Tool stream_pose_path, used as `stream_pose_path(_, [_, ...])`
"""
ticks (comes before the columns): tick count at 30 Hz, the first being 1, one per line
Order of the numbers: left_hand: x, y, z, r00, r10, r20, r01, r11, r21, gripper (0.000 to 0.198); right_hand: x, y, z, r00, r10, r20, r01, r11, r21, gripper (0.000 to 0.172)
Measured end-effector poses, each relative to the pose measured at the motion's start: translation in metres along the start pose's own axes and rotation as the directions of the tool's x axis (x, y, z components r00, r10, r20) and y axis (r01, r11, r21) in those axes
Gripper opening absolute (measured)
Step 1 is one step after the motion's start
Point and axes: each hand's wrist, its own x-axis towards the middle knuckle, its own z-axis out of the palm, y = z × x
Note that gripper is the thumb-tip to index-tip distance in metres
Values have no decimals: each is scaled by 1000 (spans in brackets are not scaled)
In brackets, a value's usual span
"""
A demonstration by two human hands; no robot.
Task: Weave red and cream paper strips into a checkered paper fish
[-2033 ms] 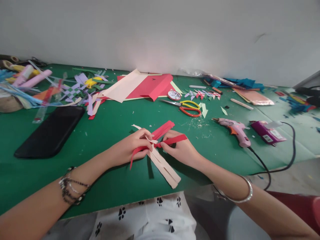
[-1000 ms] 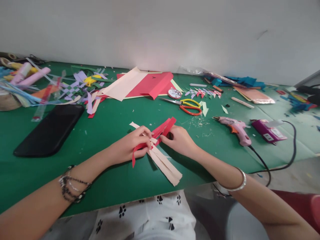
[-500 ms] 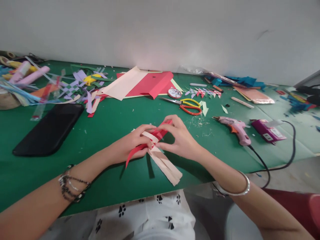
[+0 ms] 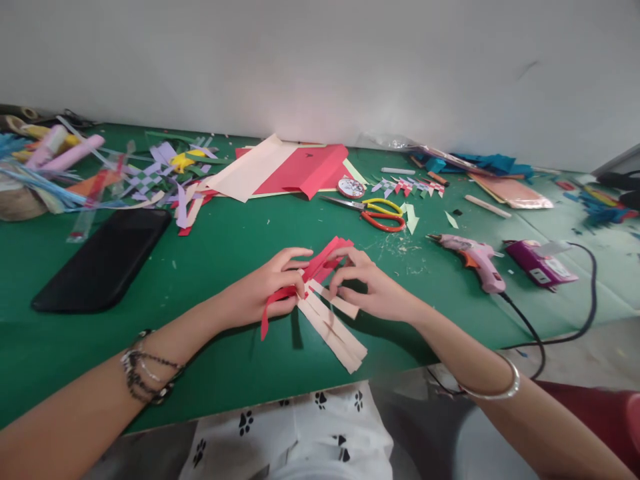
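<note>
Red paper strips (image 4: pixel 327 259) and cream paper strips (image 4: pixel 333 333) cross each other just above the table, the red ones fanning to the upper right and the cream ones to the lower right. My left hand (image 4: pixel 273 283) is closed on the crossing, thumb and fingers pinching it; a single red strip (image 4: pixel 265 323) curls down below these fingers. On the other side, my right hand (image 4: pixel 367 283) has its fingers bent around one cream strip (image 4: pixel 345 307), apart from the other cream ones. My right fingertips partly cover this strip and the red ends.
Scissors (image 4: pixel 383 215) lie behind my hands, near red and cream paper sheets (image 4: pixel 300 170). A black phone (image 4: pixel 103 263) is at left. To the right are a pink glue gun (image 4: pixel 475 260) and a purple power block (image 4: pixel 540 262) with cords. Woven scraps (image 4: pixel 145 179) lie at back left.
My right hand has moved from the red strips down and right. One cream strip that lay back across the red ones now points to the lower right. My left hand keeps its hold.
</note>
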Motion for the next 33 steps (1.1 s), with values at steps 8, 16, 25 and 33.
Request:
stream_pose_path(8, [2, -3, 5, 996, 22, -87, -21, 1000, 7, 9, 1, -2, -8, 988, -94, -120, 103, 993, 64, 13])
stream_pose_path(16, [1, 1, 1, 999, 0, -42, 0, 1000, -4, 12, 27, -15, 13, 996, -85, 26, 85, 996, 3, 11])
stream_pose_path(25, [6, 9, -5, 996, -87, 4, 86, 991, 106, 17, 32, -6, 18, 998, -50, -26, 55, 976, 209, 15])
stream_pose_path(33, [7, 12, -5, 987, -161, -7, 161, 986, 51, 8, 30, -6, 17, 992, -126, -14, 127, 986, 111, 9])
